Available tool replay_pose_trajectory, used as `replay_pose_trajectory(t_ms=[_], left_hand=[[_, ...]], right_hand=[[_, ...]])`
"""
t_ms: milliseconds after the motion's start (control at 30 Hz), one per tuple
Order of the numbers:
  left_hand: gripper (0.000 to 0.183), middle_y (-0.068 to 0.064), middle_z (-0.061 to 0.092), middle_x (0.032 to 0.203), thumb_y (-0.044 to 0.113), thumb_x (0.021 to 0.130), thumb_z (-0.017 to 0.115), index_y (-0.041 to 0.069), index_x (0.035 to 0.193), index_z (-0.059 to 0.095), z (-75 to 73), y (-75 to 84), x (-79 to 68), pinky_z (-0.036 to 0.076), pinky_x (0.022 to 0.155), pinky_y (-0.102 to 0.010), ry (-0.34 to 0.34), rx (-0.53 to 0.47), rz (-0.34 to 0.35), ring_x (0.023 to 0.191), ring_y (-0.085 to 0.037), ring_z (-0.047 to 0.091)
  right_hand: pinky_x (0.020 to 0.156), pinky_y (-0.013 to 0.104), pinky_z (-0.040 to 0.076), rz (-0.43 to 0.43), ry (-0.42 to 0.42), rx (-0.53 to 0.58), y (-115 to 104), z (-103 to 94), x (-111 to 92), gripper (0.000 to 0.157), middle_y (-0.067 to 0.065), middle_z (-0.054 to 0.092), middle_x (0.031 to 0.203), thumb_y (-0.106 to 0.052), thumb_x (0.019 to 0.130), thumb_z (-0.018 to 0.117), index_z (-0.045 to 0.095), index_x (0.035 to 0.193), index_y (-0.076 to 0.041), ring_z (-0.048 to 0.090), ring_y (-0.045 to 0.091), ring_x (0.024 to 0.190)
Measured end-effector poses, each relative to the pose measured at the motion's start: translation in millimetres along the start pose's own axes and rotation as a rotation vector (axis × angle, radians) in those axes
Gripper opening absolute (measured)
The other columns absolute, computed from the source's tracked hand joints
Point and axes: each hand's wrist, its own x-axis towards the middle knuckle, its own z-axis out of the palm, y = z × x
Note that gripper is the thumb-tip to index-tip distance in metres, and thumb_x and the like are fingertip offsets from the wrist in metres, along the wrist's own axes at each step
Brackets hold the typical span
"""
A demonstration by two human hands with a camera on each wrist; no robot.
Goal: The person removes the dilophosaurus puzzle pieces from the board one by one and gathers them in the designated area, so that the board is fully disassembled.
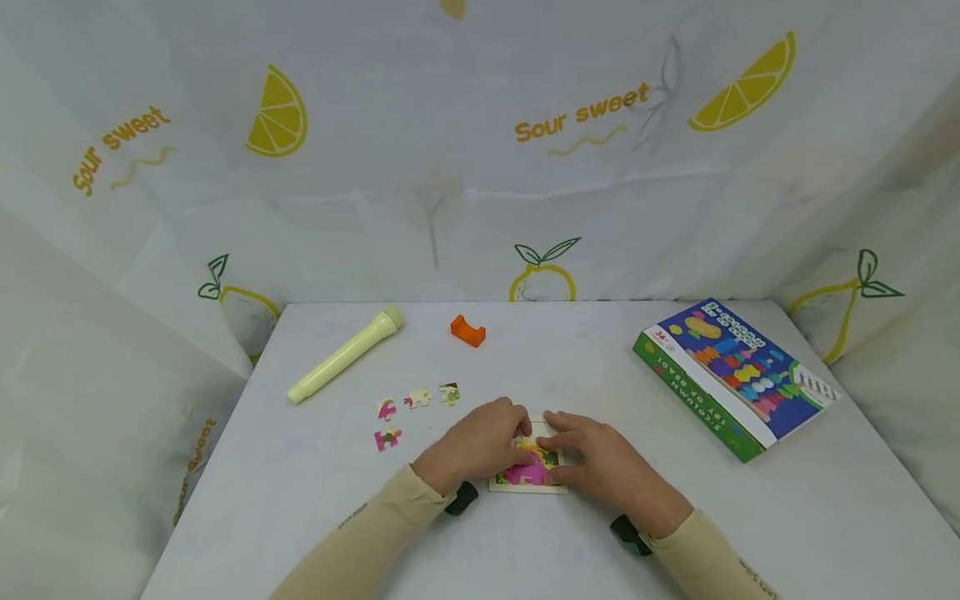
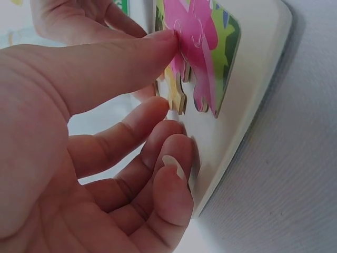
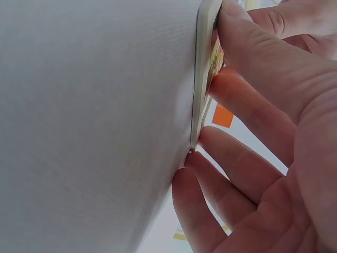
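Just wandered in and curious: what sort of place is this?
Probably a makeshift booth for tabletop play: lemon-print cloth hangs behind a white table bearing a jigsaw puzzle.

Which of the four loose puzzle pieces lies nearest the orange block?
The rightmost loose piece, with dark colour at its top; the other three lie farther left, farther from the orange block.

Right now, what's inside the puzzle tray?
Pink, yellow and green puzzle pieces, and some bare puzzle tray; whatever the left hand and right hand cover can't be seen.
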Motion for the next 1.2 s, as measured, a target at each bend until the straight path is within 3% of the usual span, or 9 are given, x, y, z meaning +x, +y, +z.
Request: replay_pose_trajectory(t_ms=[233, 433, 567, 867, 1200], left_hand=[[0.029, 0.005, 0.060, 0.098, 0.032, 0.095, 0.085, 0.014, 0.113, 0.071, -2.5, 1.1, -2.8, 0.049, 0.077, -0.022, 0.009, -0.036, -0.015, 0.084, -0.009, 0.054], [0.030, 0.007, 0.062, 0.091, 0.028, 0.095, 0.085, 0.014, 0.117, 0.070, -3.7, 0.2, -1.9, 0.049, 0.073, -0.022, 0.006, -0.122, -0.029, 0.081, -0.008, 0.056], [0.026, 0.007, 0.061, 0.087, 0.026, 0.098, 0.081, 0.013, 0.119, 0.073, -3.5, -0.3, 0.1, 0.049, 0.070, -0.021, 0.004, -0.121, -0.033, 0.078, -0.007, 0.056], [0.007, 0.009, 0.066, 0.085, 0.023, 0.104, 0.073, 0.017, 0.106, 0.078, -1.5, -6.6, 2.4, 0.050, 0.072, -0.022, 0.042, -0.227, -0.034, 0.077, -0.007, 0.058], [0.008, 0.007, 0.069, 0.087, 0.024, 0.106, 0.071, 0.023, 0.101, 0.077, -5.5, -18.1, 7.3, 0.051, 0.076, -0.026, -0.009, -0.343, -0.052, 0.081, -0.009, 0.061]], right_hand=[[0.119, 0.054, 0.048, -0.014, 0.004, -0.008, -0.3, 0.2, 1.4, 0.045, 0.003, 0.058, 0.162, -0.035, 0.086, 0.092, 0.081, 0.128, -0.021, 0.052, 0.033, 0.153], [0.120, 0.054, 0.047, -0.003, 0.001, -0.015, -0.9, -0.1, 2.2, 0.045, 0.002, 0.058, 0.162, -0.036, 0.086, 0.092, 0.082, 0.128, -0.023, 0.051, 0.032, 0.153], [0.120, 0.054, 0.047, 0.010, -0.004, -0.013, -1.4, -0.1, 2.1, 0.045, 0.001, 0.057, 0.162, -0.037, 0.086, 0.092, 0.081, 0.128, -0.023, 0.050, 0.032, 0.154], [0.121, 0.054, 0.046, 0.016, -0.004, 0.011, -0.3, 0.9, 0.3, 0.045, 0.001, 0.057, 0.163, -0.037, 0.086, 0.092, 0.081, 0.128, -0.023, 0.049, 0.031, 0.155], [0.121, 0.054, 0.046, 0.038, -0.005, -0.001, -1.1, 1.1, -0.3, 0.046, -0.001, 0.057, 0.163, -0.036, 0.086, 0.092, 0.081, 0.129, -0.025, 0.049, 0.030, 0.156]])
